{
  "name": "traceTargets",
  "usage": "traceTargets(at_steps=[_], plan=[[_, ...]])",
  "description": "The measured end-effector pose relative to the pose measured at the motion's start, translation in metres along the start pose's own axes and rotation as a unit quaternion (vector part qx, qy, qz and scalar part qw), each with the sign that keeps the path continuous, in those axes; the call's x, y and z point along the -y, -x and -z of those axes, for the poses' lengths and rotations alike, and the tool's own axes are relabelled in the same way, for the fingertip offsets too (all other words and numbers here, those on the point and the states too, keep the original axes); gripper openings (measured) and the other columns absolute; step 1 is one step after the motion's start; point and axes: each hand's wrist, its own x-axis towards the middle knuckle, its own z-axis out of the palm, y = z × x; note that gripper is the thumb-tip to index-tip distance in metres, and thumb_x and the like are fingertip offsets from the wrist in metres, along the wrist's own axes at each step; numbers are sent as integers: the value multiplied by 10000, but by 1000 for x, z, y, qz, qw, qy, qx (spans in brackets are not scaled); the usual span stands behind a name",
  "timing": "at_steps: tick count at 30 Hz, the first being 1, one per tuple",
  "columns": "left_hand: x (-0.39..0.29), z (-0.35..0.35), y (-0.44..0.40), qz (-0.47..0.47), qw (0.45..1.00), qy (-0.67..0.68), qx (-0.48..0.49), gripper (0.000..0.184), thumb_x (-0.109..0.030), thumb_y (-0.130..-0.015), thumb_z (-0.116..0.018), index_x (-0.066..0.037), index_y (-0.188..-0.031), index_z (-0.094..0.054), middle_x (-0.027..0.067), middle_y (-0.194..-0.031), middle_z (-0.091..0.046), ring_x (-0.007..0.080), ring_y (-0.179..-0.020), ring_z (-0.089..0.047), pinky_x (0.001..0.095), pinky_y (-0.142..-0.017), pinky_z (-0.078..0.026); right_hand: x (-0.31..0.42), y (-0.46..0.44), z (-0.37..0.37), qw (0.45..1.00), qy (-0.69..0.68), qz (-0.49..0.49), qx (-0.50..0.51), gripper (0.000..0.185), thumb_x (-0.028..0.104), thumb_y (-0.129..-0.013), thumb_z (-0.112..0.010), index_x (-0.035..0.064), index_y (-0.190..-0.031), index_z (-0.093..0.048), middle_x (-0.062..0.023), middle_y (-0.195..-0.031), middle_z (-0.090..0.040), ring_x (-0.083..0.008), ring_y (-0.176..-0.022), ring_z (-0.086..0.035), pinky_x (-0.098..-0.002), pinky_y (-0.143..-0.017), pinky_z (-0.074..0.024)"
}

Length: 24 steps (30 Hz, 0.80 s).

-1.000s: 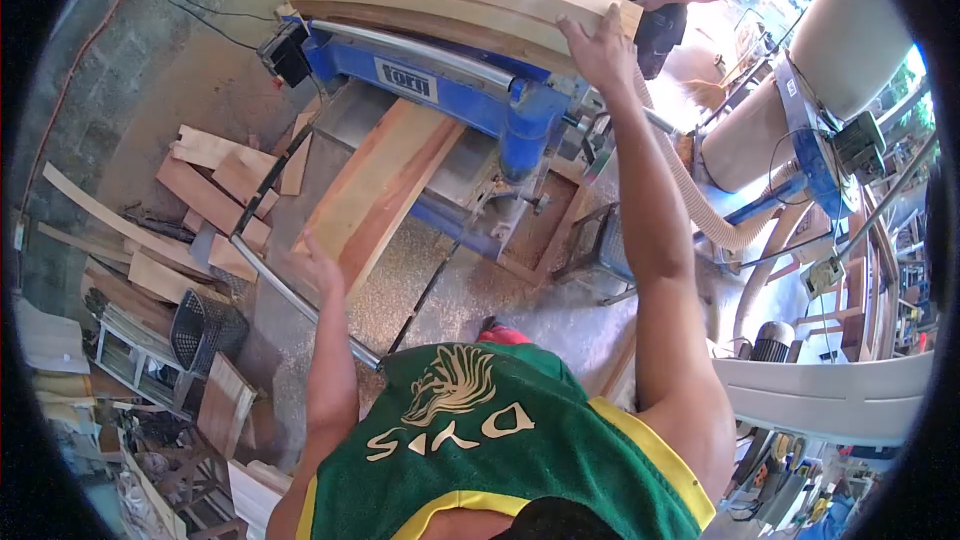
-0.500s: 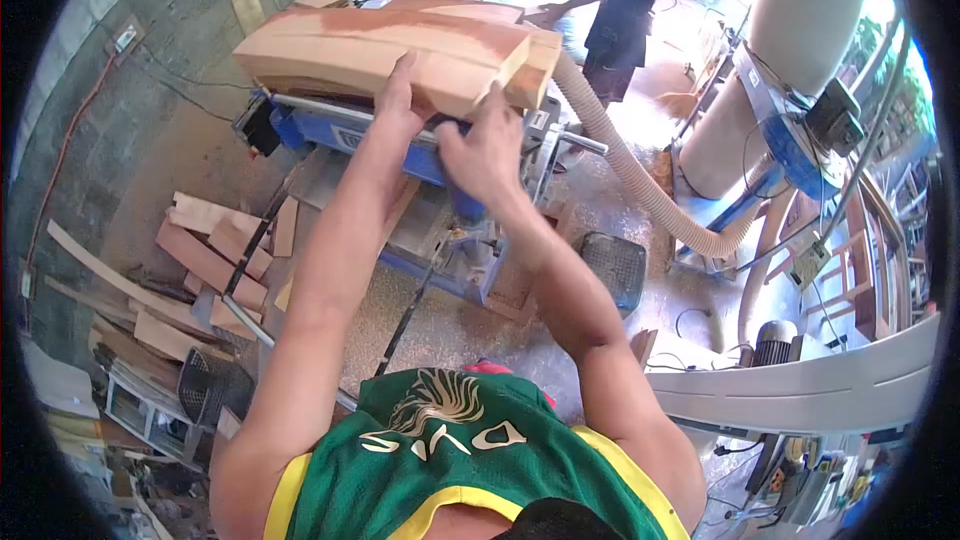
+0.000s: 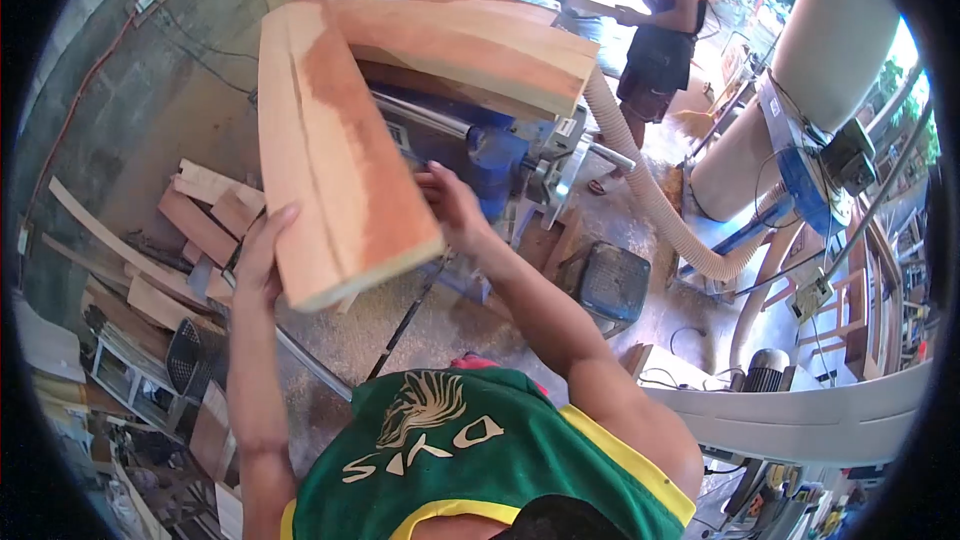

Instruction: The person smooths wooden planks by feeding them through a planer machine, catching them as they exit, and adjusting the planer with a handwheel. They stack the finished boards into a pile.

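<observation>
A thick wooden board (image 3: 335,160) with a reddish streak and a dark line along its grain slants toward me, its near end in the air. My left hand (image 3: 262,255) grips its left edge near that end, thumb on top and fingers underneath. At the opposite edge my right hand (image 3: 455,205) holds on, its fingers partly hidden by the wood. The far end of this board overlaps another curved board (image 3: 470,40), which lies across the blue woodworking machine (image 3: 495,165).
Wood offcuts (image 3: 205,215) lie on the floor at left. A ribbed hose (image 3: 625,155) curves along the machine's right side, with a dark crate (image 3: 612,280) nearby. Farther back stands another person (image 3: 655,50) holding a piece of wood. A dust-collector unit (image 3: 800,175) stands at right.
The top board has swung off the stack toward me and to the left, turning lengthwise. My left hand has moved down and left with it. The other person has moved slightly right.
</observation>
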Motion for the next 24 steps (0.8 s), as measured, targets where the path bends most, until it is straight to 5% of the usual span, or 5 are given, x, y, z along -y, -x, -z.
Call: traceTargets(at_steps=[5, 7, 13, 18, 24], plan=[[-21, 51, 121, -16, 995, -40, -93, 655, -320, -802, -666, 54, -1317, -510, 163, -1147, -633, 232, -1000, -654, 336, -882, -524, -26, -81, -123, 951, -127, -53, 277, 890, 631, -902, -541, -60, -1441, -386, -230, -1402, -504, -323, -1306, -486, -457, -1126, -343], [-28, 43, 170, -83, 983, 22, -161, 617, -297, -836, -640, 61, -1318, -498, 177, -1127, -647, 256, -977, -675, 356, -856, -554, -25, -104, -168, 969, -80, 5, 236, 775, 567, -913, -540, -40, -1386, -447, -215, -1315, -574, -327, -1204, -572, -442, -1094, -391], [24, 275, 234, -17, 997, -73, -34, 670, -260, -769, -655, 79, -1325, -495, 168, -1151, -639, 247, -995, -662, 360, -875, -537, -94, -158, -210, 997, -31, 6, 69, 575, 318, -810, -681, -49, -1227, -533, -190, -1071, -638, -319, -938, -677, -464, -805, -571], [101, 421, 296, 27, 973, -178, -143, 778, -275, -796, -745, 106, -1390, -417, 149, -1288, -569, 223, -1174, -551, 345, -1035, -410, -195, -93, -234, 998, -51, 45, -18, 549, 252, -770, -678, -54, -1203, -538, -192, -1104, -628, -302, -971, -663, -470, -821, -574], [256, 529, 420, 43, 957, 168, -234, 671, -421, -942, -607, 42, -1404, -457, 142, -1388, -522, 274, -1268, -500, 430, -1084, -379, -286, -49, -224, 992, -70, 64, -88, 407, 185, -813, -655, -36, -1145, -570, -148, -1029, -632, -269, -934, -664, -453, -821, -588]])
